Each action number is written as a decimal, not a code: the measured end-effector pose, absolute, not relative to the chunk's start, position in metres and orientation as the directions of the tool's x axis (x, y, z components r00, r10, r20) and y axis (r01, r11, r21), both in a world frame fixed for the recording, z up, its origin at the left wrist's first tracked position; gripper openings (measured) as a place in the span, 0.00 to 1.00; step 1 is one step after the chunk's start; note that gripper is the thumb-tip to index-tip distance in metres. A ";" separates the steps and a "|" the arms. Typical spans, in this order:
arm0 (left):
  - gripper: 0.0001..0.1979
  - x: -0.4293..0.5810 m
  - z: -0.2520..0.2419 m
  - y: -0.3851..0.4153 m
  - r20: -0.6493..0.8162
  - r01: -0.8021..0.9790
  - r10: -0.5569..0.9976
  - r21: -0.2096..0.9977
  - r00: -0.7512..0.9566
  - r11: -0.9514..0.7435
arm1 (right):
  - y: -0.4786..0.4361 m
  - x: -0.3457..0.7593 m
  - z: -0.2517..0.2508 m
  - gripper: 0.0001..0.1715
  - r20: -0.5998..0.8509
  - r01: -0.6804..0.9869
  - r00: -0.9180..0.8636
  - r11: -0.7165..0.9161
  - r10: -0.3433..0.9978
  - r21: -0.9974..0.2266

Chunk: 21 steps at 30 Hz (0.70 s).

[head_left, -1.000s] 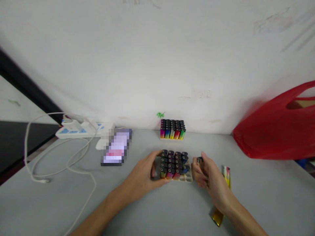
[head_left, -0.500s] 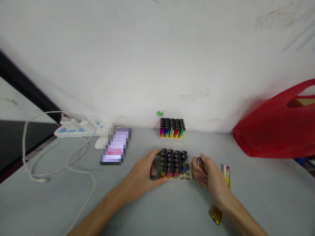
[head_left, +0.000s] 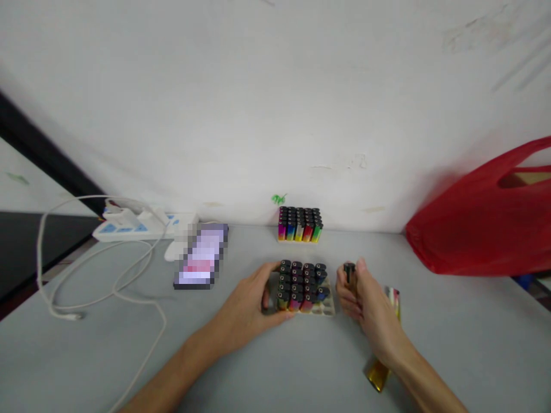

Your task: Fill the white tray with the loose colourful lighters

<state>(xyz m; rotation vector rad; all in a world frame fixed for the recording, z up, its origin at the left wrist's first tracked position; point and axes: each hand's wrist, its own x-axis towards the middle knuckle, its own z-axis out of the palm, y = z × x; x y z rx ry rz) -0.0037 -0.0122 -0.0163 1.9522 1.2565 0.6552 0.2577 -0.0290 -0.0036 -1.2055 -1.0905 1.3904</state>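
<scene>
A pale tray of colourful lighters with black caps sits on the grey table in front of me. My left hand grips the tray's left side. My right hand holds a single lighter upright just right of the tray, its black cap showing above the fingers. A gold lighter lies under my right wrist, and another lighter lies beside that hand.
A second full block of lighters stands by the wall. A phone, a white power strip and looping white cables are at the left. A red plastic bag sits at the right.
My right hand has lifted the single lighter slightly, so its cap stands higher beside the tray. My left hand stays on the tray.
</scene>
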 end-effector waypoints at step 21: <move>0.37 -0.003 -0.014 -0.013 0.058 0.524 0.911 0.803 0.408 -0.286 | -0.034 0.270 0.009 0.08 0.377 0.358 -0.159 0.409 0.913 -0.840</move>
